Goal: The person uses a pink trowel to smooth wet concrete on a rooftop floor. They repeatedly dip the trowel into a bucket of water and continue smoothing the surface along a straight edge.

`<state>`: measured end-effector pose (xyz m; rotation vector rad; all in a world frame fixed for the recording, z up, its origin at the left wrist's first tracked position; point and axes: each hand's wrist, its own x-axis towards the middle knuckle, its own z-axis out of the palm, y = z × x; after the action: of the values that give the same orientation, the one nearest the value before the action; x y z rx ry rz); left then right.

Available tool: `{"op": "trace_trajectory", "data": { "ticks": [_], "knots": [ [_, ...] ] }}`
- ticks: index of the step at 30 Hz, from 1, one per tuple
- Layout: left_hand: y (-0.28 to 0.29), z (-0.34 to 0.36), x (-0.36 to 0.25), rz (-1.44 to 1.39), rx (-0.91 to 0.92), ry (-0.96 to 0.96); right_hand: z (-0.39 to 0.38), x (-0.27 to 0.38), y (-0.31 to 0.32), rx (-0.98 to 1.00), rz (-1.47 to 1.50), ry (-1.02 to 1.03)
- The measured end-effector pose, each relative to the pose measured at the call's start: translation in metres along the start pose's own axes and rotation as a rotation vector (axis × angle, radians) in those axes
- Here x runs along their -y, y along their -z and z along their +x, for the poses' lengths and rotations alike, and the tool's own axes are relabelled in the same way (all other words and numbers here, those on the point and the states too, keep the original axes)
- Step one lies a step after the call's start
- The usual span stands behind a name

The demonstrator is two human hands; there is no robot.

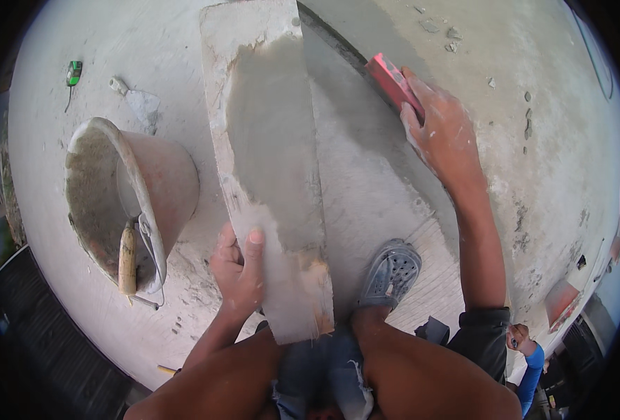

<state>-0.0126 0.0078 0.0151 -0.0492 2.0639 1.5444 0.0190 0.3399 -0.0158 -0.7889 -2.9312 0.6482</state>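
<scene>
A person crouches on a concrete floor (548, 140), seen from above, smoothing wet cement. A long wooden board (268, 161) lies along the floor, running away from the knees. Much of its top face carries a grey mortar smear, while its left strip and far end are bare and pale. To the right of the board, a band of fresh render (366, 161) looks darker and already levelled, though its outer edge is rough and crumbly, so finishing seems partly done, with the margins left to work.

The left hand (240, 269) is closed on the board's near left edge, thumb on top and fingers curled under, steadying it. The right hand (443, 133) reaches forward with the arm nearly straight and is wrapped around a red plastic float (388, 78), pressing it at the far end of the wet band.

A grey perforated clog (392, 271) is planted just right of the board. To the left stands a tipped mortar bucket (131, 196) with a wooden-handled trowel (128, 260) resting inside. Farther off lie a small scraper (136, 101) and a green tape measure (74, 73).
</scene>
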Motion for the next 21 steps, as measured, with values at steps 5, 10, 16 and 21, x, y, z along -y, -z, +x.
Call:
{"op": "trace_trajectory", "data": {
  "ticks": [5,10,16,21],
  "knots": [
    [-0.001,0.002,0.001,-0.016,-0.006,-0.001,-0.004,-0.001,-0.017,-0.041,-0.105,0.041],
    [-0.007,0.01,0.0,-0.003,0.038,0.002,-0.002,-0.007,-0.025,-0.049,-0.106,0.011],
    [-0.011,0.011,0.001,-0.003,0.053,0.011,-0.015,-0.014,-0.018,0.008,-0.047,-0.039],
    [-0.013,0.011,0.004,0.015,0.079,0.016,-0.048,-0.031,-0.006,0.063,-0.052,-0.098]
  ]
}}
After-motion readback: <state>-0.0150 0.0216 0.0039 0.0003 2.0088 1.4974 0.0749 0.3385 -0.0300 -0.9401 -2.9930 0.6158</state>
